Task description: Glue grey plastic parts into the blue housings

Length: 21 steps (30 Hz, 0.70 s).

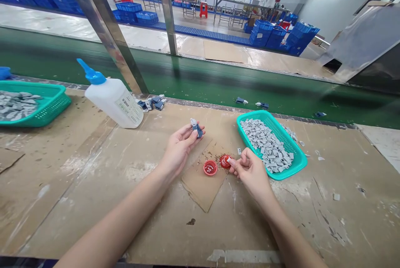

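Closest in, 2 bare forearms reach over the desk [93, 184] toward a cardboard scrap [200, 186] lying flat on it. The right hand [250, 172], just right of the scrap, is curled, thumb and forefinger pinched on a small grey piece [230, 160]. The tip of that piece sits at the right red cap [224, 161], though I cannot tell whether it touches what is inside. The left red cap [210, 168] stands on the scrap just beside it.

The left hand [178, 150], over the scrap's far left corner, is half closed, its fingertips gripping a small blue-grey part [196, 128] held upright clear of the desk.

To do this well, I judge, the grey piece wants only a light dab and a straight lift, so nothing drips on the scrap. Meanwhile the left hand should hold the part steady and turned toward it.

Right of the scrap, a teal basket [299, 164] holds a heap of grey pieces [265, 145]. Left of and beyond the scrap, a white glue bottle [114, 99] with a blue nozzle lies tilted, with a few blue parts [153, 103] beside it. A second teal basket [50, 107] sits farther left. Beyond the scrap runs a green conveyor belt [218, 80], and past that stand blue crates [134, 13].
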Each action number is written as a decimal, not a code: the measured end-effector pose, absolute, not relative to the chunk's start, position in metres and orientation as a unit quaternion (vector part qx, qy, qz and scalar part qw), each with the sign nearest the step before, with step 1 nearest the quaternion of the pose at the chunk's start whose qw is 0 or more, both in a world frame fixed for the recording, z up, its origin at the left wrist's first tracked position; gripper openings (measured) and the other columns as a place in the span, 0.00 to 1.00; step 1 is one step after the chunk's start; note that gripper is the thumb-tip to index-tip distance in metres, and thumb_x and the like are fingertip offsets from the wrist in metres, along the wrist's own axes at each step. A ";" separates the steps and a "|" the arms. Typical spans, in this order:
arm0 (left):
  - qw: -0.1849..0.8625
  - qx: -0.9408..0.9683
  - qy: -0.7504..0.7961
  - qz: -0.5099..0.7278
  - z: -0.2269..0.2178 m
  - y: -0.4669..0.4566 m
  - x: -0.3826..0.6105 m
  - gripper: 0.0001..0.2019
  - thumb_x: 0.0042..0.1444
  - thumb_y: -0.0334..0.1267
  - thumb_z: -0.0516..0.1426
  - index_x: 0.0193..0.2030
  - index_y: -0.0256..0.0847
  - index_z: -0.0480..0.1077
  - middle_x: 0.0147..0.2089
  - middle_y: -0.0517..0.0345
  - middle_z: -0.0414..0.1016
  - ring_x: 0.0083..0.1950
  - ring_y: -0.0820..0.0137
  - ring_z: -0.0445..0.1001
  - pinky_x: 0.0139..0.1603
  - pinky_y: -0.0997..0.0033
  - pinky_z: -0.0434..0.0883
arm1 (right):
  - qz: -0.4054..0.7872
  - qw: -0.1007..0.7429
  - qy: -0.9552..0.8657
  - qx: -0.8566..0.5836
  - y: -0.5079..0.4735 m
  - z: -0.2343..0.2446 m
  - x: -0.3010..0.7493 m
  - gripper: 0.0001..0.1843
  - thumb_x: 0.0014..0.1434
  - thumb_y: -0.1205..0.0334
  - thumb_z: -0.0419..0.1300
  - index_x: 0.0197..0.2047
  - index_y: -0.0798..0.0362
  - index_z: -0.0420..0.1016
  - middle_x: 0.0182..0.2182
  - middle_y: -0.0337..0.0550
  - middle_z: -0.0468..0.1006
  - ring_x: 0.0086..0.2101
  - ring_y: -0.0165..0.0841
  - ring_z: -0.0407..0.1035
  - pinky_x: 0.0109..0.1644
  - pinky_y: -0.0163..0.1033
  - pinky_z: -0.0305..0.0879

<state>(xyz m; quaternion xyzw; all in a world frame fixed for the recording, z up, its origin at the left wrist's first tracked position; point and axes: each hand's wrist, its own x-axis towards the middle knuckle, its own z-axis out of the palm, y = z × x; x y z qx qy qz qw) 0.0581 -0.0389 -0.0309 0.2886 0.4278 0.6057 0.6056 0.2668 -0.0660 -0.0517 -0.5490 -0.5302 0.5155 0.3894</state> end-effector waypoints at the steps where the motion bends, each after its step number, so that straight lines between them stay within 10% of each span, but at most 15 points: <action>1: 0.606 0.287 0.429 0.604 -0.030 -0.039 0.058 0.19 0.51 0.34 0.64 0.51 0.38 0.72 0.54 0.47 0.75 0.52 0.64 0.75 0.60 0.63 0.67 | 0.511 0.389 -0.533 -0.551 -0.066 -0.052 0.267 0.23 0.55 0.51 0.63 0.28 0.48 0.50 0.19 0.34 0.73 0.22 0.32 0.70 0.23 0.32 0.59; 9: 0.550 0.367 0.445 0.604 -0.032 -0.023 0.050 0.22 0.52 0.38 0.63 0.53 0.36 0.69 0.54 0.44 0.74 0.51 0.62 0.75 0.58 0.60 0.68 | 0.514 0.389 -0.537 -0.544 -0.065 -0.053 0.266 0.22 0.56 0.54 0.62 0.29 0.47 0.48 0.18 0.33 0.73 0.22 0.31 0.70 0.23 0.31 0.59; 21: 0.121 0.737 0.612 0.260 -0.039 0.157 0.045 0.14 0.55 0.25 0.53 0.46 0.37 0.73 0.45 0.42 0.77 0.51 0.52 0.73 0.54 0.52 0.66 | 0.562 0.441 -0.496 -0.494 -0.064 -0.033 0.266 0.23 0.57 0.54 0.63 0.29 0.47 0.47 0.19 0.32 0.73 0.22 0.28 0.68 0.23 0.30 0.58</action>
